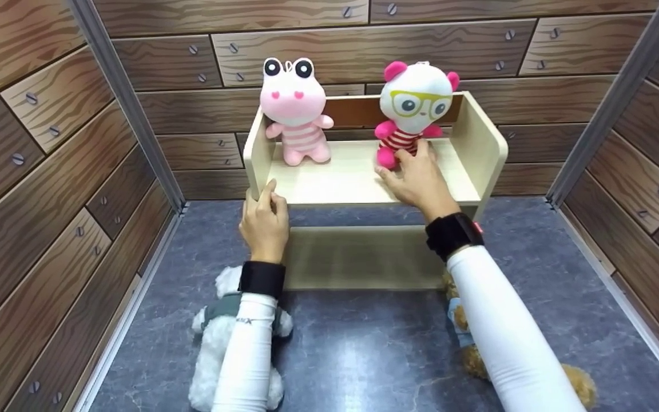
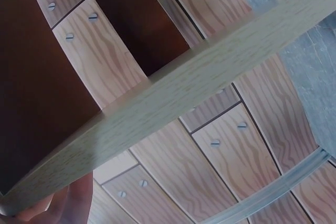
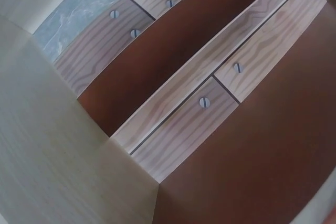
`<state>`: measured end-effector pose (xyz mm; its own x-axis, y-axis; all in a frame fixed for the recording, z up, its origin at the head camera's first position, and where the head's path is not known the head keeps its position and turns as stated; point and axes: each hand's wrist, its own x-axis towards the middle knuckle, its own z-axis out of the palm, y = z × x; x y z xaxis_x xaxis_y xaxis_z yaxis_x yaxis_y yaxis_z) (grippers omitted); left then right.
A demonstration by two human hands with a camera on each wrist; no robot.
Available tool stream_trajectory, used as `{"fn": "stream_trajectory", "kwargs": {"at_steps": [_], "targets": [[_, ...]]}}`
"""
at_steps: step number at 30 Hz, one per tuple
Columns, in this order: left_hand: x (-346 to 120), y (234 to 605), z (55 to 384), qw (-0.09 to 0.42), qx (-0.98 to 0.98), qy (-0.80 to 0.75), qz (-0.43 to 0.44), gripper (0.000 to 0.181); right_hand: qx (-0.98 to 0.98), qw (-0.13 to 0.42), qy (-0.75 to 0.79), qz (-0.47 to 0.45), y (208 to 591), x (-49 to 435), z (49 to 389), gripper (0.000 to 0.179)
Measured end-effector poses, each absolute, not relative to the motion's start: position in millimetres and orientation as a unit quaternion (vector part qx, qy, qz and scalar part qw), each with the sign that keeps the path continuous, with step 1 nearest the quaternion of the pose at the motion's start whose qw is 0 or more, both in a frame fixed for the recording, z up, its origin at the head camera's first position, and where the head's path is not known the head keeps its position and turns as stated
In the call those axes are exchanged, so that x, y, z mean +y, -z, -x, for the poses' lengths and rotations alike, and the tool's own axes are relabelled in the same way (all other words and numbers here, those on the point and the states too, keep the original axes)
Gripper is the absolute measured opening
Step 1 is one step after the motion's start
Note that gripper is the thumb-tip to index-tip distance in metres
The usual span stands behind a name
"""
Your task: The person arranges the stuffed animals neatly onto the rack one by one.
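Note:
A small pale wooden shelf unit point(image 1: 338, 177) stands against the back wall. My left hand point(image 1: 265, 220) grips the front edge of its left side panel; fingers point(image 2: 79, 198) show beside that panel in the left wrist view. On the top board, at left, sits a pink hippo-like plush toy point(image 1: 298, 109) with big eyes. Toward the right is a panda plush point(image 1: 419, 106) with yellow glasses, pink ears and a striped body. My right hand point(image 1: 418, 177) holds the panda low down, thumb and fingers around a leg that the hand hides.
A white plush animal point(image 1: 209, 360) in a green vest lies on the floor under my left forearm. A brown plush animal point(image 1: 475, 360) in blue is partly hidden by my right arm. Wood-patterned walls point(image 1: 38, 229) enclose the dark floor point(image 1: 358, 355). A lower board point(image 1: 364, 257) spans the unit.

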<state>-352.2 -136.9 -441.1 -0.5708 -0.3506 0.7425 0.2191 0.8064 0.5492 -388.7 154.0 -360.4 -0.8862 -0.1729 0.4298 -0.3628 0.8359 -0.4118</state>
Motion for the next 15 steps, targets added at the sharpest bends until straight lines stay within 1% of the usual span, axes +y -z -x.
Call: {"fn": "stream_trajectory", "kwargs": {"at_steps": [9,15], "targets": [[-137.4,439.8,353.0,0.466,-0.83,0.304,-0.035,0.038,-0.928,0.216,-0.262,-0.151,362.8,151.1,389.2,0.062],[-137.3,441.6,352.8,0.465,-0.83,0.306,-0.037,0.038,-0.944,0.19,-0.231,-0.135,361.1,148.1,387.8,0.06]]}}
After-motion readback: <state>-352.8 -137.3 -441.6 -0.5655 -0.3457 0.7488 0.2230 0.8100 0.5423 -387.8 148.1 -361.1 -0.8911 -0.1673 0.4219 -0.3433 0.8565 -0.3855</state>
